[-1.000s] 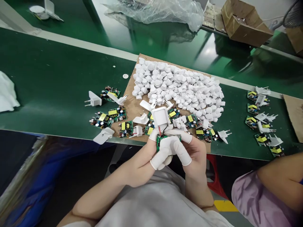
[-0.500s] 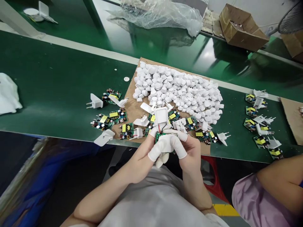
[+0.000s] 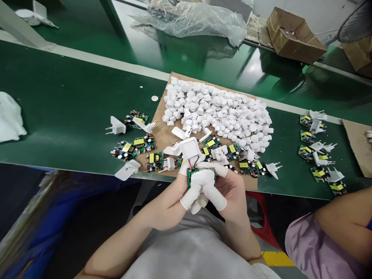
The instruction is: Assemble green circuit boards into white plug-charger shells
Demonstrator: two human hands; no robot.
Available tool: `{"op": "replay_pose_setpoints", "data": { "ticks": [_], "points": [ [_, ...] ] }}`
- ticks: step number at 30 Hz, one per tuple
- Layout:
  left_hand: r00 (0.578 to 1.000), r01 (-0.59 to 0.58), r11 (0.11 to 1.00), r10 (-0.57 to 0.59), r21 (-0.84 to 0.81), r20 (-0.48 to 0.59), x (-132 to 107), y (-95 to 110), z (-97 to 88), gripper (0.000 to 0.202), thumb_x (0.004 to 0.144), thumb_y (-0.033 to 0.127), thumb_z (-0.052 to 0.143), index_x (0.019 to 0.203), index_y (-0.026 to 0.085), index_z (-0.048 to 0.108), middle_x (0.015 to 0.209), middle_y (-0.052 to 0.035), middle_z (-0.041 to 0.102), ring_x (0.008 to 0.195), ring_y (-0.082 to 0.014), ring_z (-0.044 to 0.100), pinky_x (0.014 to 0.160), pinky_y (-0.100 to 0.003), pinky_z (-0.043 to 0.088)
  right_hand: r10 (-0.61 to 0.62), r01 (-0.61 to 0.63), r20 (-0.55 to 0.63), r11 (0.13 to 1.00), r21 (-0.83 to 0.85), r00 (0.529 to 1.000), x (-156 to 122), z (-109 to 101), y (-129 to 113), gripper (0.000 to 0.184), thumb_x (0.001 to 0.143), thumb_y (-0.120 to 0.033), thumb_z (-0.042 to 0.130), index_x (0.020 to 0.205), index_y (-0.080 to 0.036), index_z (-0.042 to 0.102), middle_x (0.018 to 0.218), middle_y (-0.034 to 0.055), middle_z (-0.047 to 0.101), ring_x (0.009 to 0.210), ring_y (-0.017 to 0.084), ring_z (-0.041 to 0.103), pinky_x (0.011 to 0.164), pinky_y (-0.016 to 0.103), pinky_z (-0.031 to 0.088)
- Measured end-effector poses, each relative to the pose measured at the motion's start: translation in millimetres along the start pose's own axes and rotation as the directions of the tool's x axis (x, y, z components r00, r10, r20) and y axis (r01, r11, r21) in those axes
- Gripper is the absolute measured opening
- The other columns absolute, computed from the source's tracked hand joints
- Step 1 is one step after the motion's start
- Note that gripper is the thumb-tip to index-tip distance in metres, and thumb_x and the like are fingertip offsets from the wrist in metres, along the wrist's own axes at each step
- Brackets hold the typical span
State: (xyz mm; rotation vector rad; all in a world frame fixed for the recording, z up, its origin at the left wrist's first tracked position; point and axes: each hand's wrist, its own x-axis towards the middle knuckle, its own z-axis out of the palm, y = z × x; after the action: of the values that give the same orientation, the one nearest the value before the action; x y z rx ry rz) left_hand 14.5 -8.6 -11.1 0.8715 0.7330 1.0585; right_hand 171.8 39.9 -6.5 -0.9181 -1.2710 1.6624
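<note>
Left hand (image 3: 170,203) and right hand (image 3: 232,192) clamp their grip on a circuit board (image 3: 189,177) wired to a plug housing (image 3: 190,148) at the worktop (image 3: 64,135)'s near edge.

One held green circuit board (image 3: 189,179), one held white square plastic plug (image 3: 190,148); far, one heap of small white pieces (image 3: 217,112).
</note>
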Motion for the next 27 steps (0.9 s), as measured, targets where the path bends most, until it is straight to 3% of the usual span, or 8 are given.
{"op": "replay_pose_setpoints", "data": {
  "ticks": [4, 7, 10, 12, 15, 18, 22, 27],
  "points": [
    [0.997, 0.033, 0.994, -0.04, -0.109, -0.066, -1.6, -2.0, -2.6, 0.056, 0.106, 0.052, 0.062, 0.154, 0.026, 0.05, 0.085, -0.002, 0.068, 0.065, -0.0126, 0.056, 0.062, -0.024, 0.05, -0.083, 0.091, 0.057, 0.986, -0.14, 0.995, -2.4, -8.0, 2.1, 0.034, 0.094, -0.041, 0.085, 0.125, -0.03, 0.081, 0.101, 0.0051, 0.079, 0.073, 0.017, 0.069, 0.066, 0.028, 0.061],
    [0.971, 0.002, 0.992, -0.031, -0.123, -0.235, 0.8, -2.7, 3.2, 0.052, 0.099, 0.062, 0.068, 0.133, 0.022, 0.066, 0.081, -0.0016, 0.067, 0.059, -0.0122, 0.054, 0.055, -0.024, 0.049, -0.197, 0.234, 0.178, 0.948, -0.217, 0.964, -1.7, -11.4, -0.6, 0.048, 0.096, -0.037, 0.082, 0.143, -0.033, 0.072, 0.115, 0.007, 0.079, 0.08, 0.018, 0.07, 0.072, 0.029, 0.061],
    [0.909, -0.037, 0.999, 0.04, 0.016, -0.415, 8.9, 1.6, 13.6, 0.052, 0.094, 0.069, 0.07, 0.11, 0.02, 0.073, 0.069, 0.0023, 0.059, 0.052, -0.0099, 0.045, 0.046, -0.021, 0.043, -0.304, 0.371, 0.242, 0.872, -0.318, 0.922, -1.1, -12.0, -2.9, 0.047, 0.103, -0.025, 0.07, 0.149, -0.034, 0.067, 0.126, 0.0095, 0.077, 0.092, 0.02, 0.072, 0.078, 0.029, 0.061],
    [0.869, -0.059, 0.991, 0.112, 0.124, -0.481, 15.6, 5.7, 19.5, 0.053, 0.092, 0.072, 0.07, 0.098, 0.019, 0.072, 0.066, 0.0027, 0.057, 0.054, -0.0104, 0.044, 0.046, -0.02, 0.042, -0.326, 0.4, 0.252, 0.846, -0.351, 0.911, -0.9, -11.4, -2.8, 0.047, 0.103, -0.023, 0.07, 0.149, -0.033, 0.067, 0.123, 0.0098, 0.077, 0.088, 0.019, 0.07, 0.075, 0.028, 0.06],
    [0.85, -0.053, 0.986, 0.129, 0.16, -0.511, 21.5, 7.5, 22.6, 0.057, 0.089, 0.075, 0.072, 0.096, 0.018, 0.071, 0.064, 0.0033, 0.056, 0.055, -0.0106, 0.044, 0.047, -0.02, 0.04, -0.275, 0.33, 0.201, 0.884, -0.331, 0.94, 0.1, -8.9, -0.3, 0.052, 0.094, -0.037, 0.083, 0.143, -0.027, 0.072, 0.107, 0.0084, 0.077, 0.071, 0.016, 0.06, 0.06, 0.026, 0.055],
    [0.9, -0.021, 0.996, 0.054, 0.081, -0.432, 17.4, 1.6, 19.0, 0.062, 0.094, 0.076, 0.064, 0.112, 0.017, 0.071, 0.063, 0.0047, 0.051, 0.053, -0.0104, 0.039, 0.045, -0.021, 0.035, -0.23, 0.227, 0.02, 0.939, -0.259, 0.973, 3.1, -3.7, 2.7, 0.033, 0.093, -0.049, 0.082, 0.114, -0.023, 0.085, 0.087, 0.0056, 0.077, 0.064, 0.016, 0.062, 0.058, 0.027, 0.054],
    [0.986, 0.009, 1.0, -0.012, -0.017, -0.166, 5.6, -2.2, 12.0, 0.063, 0.102, 0.07, 0.055, 0.141, 0.021, 0.061, 0.073, 0.0043, 0.049, 0.057, -0.0108, 0.037, 0.051, -0.023, 0.038, -0.167, 0.131, -0.171, 0.97, -0.206, 0.971, 7.8, 1.4, 2.3, 0.028, 0.1, -0.043, 0.074, 0.084, -0.023, 0.087, 0.067, 0.003, 0.075, 0.06, 0.018, 0.068, 0.057, 0.028, 0.056],
    [0.999, 0.041, 0.995, -0.04, -0.088, 0.012, 2.9, 10.5, 7.1, 0.051, 0.108, 0.053, 0.058, 0.153, 0.03, 0.049, 0.084, 0.0036, 0.049, 0.062, -0.0095, 0.041, 0.059, -0.023, 0.04, -0.102, 0.101, -0.001, 0.99, -0.094, 0.995, 4.7, -2.3, -6.1, 0.029, 0.095, -0.054, 0.079, 0.103, -0.027, 0.087, 0.081, 0.0029, 0.079, 0.063, 0.017, 0.068, 0.061, 0.028, 0.058]
  ]
}}
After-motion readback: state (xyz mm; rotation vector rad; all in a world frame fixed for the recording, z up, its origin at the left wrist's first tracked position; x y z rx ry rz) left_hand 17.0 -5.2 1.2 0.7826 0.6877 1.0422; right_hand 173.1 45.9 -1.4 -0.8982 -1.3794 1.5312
